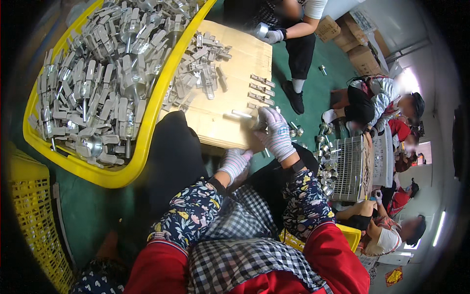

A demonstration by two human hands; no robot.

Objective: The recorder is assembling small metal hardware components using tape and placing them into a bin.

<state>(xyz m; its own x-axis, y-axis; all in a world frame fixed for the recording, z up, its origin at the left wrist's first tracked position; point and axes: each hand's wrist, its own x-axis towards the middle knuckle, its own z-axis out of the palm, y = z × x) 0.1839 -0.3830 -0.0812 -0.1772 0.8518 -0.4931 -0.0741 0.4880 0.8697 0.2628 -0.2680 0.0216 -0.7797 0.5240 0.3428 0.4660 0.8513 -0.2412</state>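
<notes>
My right hand (275, 131), in a striped glove, is closed on a round metal fitting with a rod (242, 114) sticking out to the left over the board's near right corner. My left hand (234, 164), gloved the same way, is just below the near edge of the wooden board (234, 95). Its fingers are partly curled, and whatever they hold, if anything, is hidden. On the board, several grey clips (261, 89) lie in a column by the right edge. A loose heap of grey clips (198, 63) spreads over its left side.
A yellow-rimmed crate (142, 152) full of metal fittings with grey clips stands left of the board. Below it is a yellow basket (36, 210). Metal fittings (328, 169) lie by a white basket (348, 164) at right. A co-worker's gloved hand (275, 36) is beyond the board.
</notes>
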